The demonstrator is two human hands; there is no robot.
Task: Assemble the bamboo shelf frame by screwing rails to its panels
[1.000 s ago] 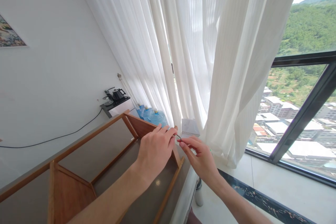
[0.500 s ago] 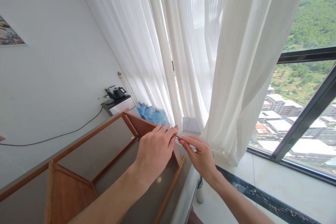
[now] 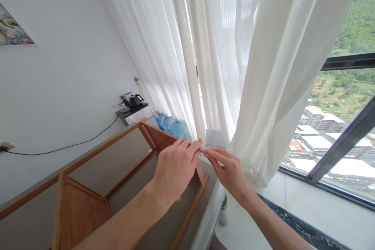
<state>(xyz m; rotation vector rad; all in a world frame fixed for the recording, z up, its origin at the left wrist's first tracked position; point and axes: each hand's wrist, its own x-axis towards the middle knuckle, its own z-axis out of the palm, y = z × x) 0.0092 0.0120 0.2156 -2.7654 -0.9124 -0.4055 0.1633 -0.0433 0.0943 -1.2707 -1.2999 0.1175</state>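
A brown wooden furniture frame [image 3: 82,209] with rails and panels lies in front of me on a grey surface. My left hand [image 3: 175,166] is closed around its far right corner, beside a wooden end that sticks up past the fingers. To the right of it, my right hand [image 3: 230,168] pinches a thin dark metal rod [image 3: 201,151] between thumb and fingertips. The rod points left to the fingertips of my left hand at the corner. Its far tip, and what it meets there, are hidden by the left fingers.
Blue water bottles [image 3: 172,125] stand beyond the frame, by a small cabinet [image 3: 137,115] with a black kettle [image 3: 135,100]. A black cord [image 3: 67,152] runs along the wall. White curtains [image 3: 216,47] hang ahead, with a window [image 3: 345,125] at right.
The view has shifted slightly, so the room sits a little farther right. Both hands keep their places at the corner, and the rod stays in my right hand.
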